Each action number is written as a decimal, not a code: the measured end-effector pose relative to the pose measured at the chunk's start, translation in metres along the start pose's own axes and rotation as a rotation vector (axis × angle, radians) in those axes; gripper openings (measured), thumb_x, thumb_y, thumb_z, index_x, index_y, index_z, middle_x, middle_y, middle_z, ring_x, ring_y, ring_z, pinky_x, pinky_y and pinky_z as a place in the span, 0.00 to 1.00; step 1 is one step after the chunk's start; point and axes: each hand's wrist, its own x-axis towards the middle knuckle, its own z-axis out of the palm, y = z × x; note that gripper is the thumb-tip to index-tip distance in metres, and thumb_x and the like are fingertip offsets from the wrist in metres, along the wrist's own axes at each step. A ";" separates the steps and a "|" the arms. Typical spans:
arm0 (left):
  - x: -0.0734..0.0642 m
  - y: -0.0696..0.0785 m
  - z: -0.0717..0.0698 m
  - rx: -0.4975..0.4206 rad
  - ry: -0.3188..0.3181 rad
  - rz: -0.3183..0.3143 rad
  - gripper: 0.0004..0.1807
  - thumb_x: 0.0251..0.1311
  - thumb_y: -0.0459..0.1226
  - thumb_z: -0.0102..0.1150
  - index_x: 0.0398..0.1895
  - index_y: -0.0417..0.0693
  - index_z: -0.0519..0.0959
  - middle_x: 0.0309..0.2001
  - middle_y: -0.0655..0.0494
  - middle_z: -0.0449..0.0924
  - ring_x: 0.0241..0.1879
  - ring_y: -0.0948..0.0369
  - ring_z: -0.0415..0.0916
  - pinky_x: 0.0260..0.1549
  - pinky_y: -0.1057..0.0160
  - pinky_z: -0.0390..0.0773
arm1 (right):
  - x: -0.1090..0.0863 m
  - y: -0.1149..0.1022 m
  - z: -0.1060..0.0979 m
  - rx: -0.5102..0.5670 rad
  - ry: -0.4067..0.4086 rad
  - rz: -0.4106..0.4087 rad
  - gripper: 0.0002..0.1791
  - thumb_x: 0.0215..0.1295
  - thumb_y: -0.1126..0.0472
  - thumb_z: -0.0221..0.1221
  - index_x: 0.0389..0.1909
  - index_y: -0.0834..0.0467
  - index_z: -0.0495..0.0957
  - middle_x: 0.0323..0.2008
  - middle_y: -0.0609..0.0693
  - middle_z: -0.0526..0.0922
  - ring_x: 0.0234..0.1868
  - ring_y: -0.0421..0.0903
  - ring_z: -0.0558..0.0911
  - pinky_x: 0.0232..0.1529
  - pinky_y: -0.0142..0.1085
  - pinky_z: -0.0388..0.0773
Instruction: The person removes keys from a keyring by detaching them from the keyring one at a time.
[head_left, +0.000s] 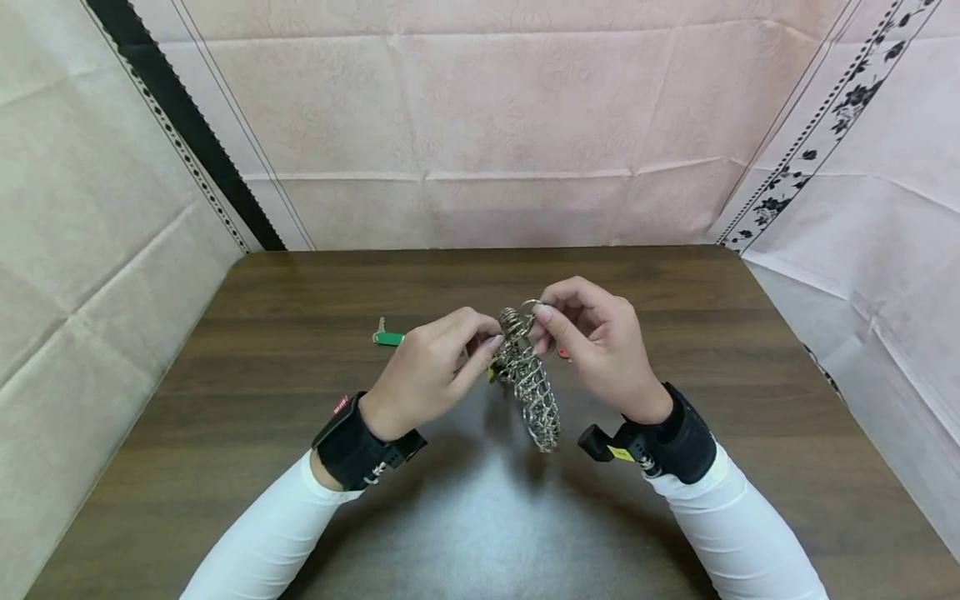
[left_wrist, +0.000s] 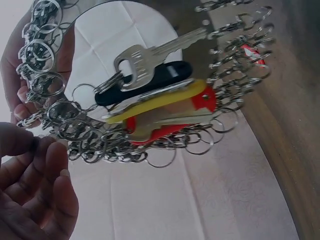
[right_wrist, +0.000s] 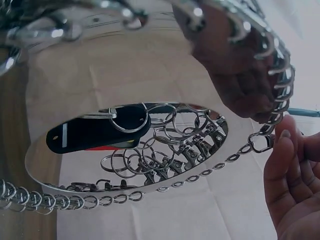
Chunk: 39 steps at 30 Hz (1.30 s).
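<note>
A large shiny metal key hoop (head_left: 531, 383) with many small clasps and split rings around it hangs tilted between the two hands. My left hand (head_left: 438, 358) holds its near-left side, thumb and fingertips pinched together. On its right, my right hand (head_left: 603, 346) pinches a small ring or clasp at the hoop's upper edge; the right wrist view shows a clasp (right_wrist: 260, 142) at these fingertips. In the left wrist view, keys with a black tag (left_wrist: 145, 82), a yellow tag (left_wrist: 160, 102) and a red tag (left_wrist: 172, 130) hang together on the hoop.
A key with a green tag (head_left: 388, 338) lies on the wooden table (head_left: 300, 417) left of the hands. Partly behind the right hand is a red tag (head_left: 564, 354). Pale patterned cloth (head_left: 487, 125) hangs behind the table and along both sides.
</note>
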 end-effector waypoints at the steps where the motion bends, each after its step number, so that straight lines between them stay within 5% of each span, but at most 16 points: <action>1: 0.000 0.000 0.001 0.006 -0.010 0.002 0.07 0.67 0.38 0.52 0.41 0.44 0.76 0.32 0.59 0.74 0.29 0.68 0.68 0.26 0.74 0.70 | 0.000 -0.001 -0.001 0.002 0.005 0.002 0.02 0.64 0.71 0.56 0.35 0.68 0.74 0.23 0.53 0.79 0.20 0.48 0.78 0.18 0.33 0.74; 15: 0.000 -0.002 0.006 0.046 -0.030 0.022 0.08 0.64 0.40 0.56 0.41 0.46 0.78 0.31 0.61 0.76 0.27 0.67 0.72 0.25 0.74 0.70 | 0.002 -0.001 -0.002 0.009 0.006 0.004 0.03 0.65 0.71 0.55 0.34 0.68 0.73 0.23 0.53 0.78 0.19 0.46 0.77 0.15 0.34 0.70; 28: 0.001 -0.004 0.008 0.096 -0.096 0.014 0.09 0.67 0.42 0.53 0.39 0.48 0.81 0.30 0.63 0.73 0.24 0.71 0.64 0.22 0.73 0.67 | 0.003 -0.001 -0.002 0.000 0.002 0.014 0.04 0.64 0.70 0.56 0.35 0.68 0.73 0.22 0.53 0.79 0.19 0.44 0.77 0.15 0.37 0.69; 39: 0.001 -0.005 0.000 0.009 -0.079 -0.025 0.12 0.69 0.44 0.50 0.37 0.48 0.80 0.32 0.62 0.70 0.29 0.70 0.65 0.27 0.72 0.68 | 0.002 0.000 -0.002 0.011 0.004 0.028 0.05 0.64 0.69 0.57 0.34 0.69 0.73 0.22 0.54 0.78 0.19 0.44 0.77 0.15 0.35 0.69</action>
